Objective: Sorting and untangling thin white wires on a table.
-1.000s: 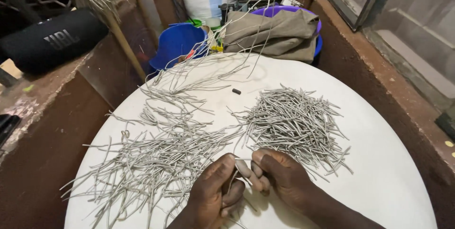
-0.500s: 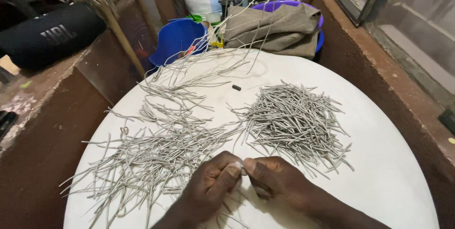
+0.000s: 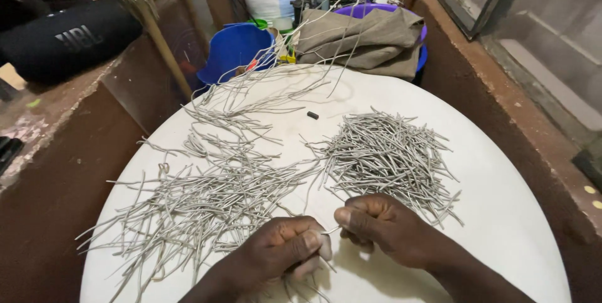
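Since half a second ago, we have drawn our two hands a little apart at the bottom centre of the frame.

Our white round table point(image 3: 501, 215) fills the middle; on it a long loose spread of grey wire pieces point(image 3: 207, 196) lies left and a tidier pile of short cut pieces point(image 3: 389, 159) right. Our left hand point(image 3: 282, 256) is curled in a fist, our right hand point(image 3: 382, 224) pinches thumb to forefinger, and one thin wire point(image 3: 330, 230) bridges them.
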